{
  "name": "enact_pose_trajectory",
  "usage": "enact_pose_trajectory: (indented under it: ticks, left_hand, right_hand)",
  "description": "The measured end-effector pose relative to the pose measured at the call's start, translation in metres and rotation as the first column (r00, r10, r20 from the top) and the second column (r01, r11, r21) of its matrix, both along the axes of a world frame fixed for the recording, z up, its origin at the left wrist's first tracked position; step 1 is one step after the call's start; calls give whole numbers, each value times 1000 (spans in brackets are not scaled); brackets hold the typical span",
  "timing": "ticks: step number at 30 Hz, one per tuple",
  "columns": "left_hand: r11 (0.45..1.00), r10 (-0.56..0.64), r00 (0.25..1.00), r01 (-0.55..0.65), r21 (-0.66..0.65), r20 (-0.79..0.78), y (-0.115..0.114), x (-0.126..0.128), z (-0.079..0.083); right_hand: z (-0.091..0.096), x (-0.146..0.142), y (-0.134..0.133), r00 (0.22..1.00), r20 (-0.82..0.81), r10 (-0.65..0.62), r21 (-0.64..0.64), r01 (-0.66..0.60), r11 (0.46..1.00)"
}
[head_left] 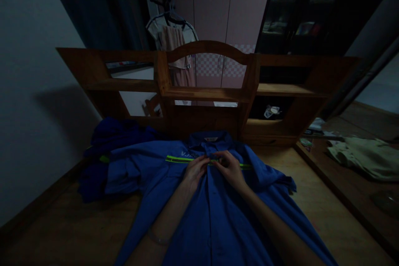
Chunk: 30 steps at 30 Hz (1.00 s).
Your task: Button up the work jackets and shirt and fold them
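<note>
A blue work shirt (pixel 193 216) lies spread out, front side up, with its collar (pixel 210 138) at the far end. A yellow-green stripe (pixel 174 158) crosses its chest. At the upper front opening, my left hand (pixel 197 169) pinches the fabric beside the stripe. My right hand (pixel 229 166) grips the other edge of the opening, thumb and fingers bent together. The fingertips of both hands nearly meet there; whether a button sits between them is too dark to tell. Below my hands the front placket runs straight toward me.
Crumpled dark blue clothing (pixel 118 137) is heaped at the left by the wall. Behind the shirt stands a wooden headboard with shelves (pixel 205 93). Light-coloured folded cloth (pixel 364 158) lies on the surface at right. Clothes hang on a rack (pixel 171 29) beyond.
</note>
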<state>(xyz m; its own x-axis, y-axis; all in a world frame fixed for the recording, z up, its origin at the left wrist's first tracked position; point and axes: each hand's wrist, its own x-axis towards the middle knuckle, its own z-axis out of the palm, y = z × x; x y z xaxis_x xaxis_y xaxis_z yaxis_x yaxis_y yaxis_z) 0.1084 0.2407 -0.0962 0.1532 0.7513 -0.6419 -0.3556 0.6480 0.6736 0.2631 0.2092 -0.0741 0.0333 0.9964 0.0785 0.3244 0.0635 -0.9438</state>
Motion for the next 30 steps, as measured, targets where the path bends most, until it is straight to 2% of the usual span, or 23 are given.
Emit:
enact_pose_trajectory:
  ticks: [4,9,15,24,30]
  left_hand:
    - [1000,-16,1000,16,6,13,1,1,3]
    - [1000,-25,999,25,0,27,1,4,11]
    - [998,-2,999,4,60,-36,-5,6,17]
    - [977,39,985,-2,215,-169,-1,11,13]
    - [954,-16,971,87,288,-239,2,6,6]
  right_hand:
    - [-7,1,2,995,-91,-40,-76,33,997]
    - [-16,4,3,992,-121,-40,-129,24,991]
    - [-19,5,2,996,-81,-38,-74,32,997]
    - [-9,2,-3,1000,23,-7,22,7,1000]
    - [-10,2,-3,999,46,-2,32,1,999]
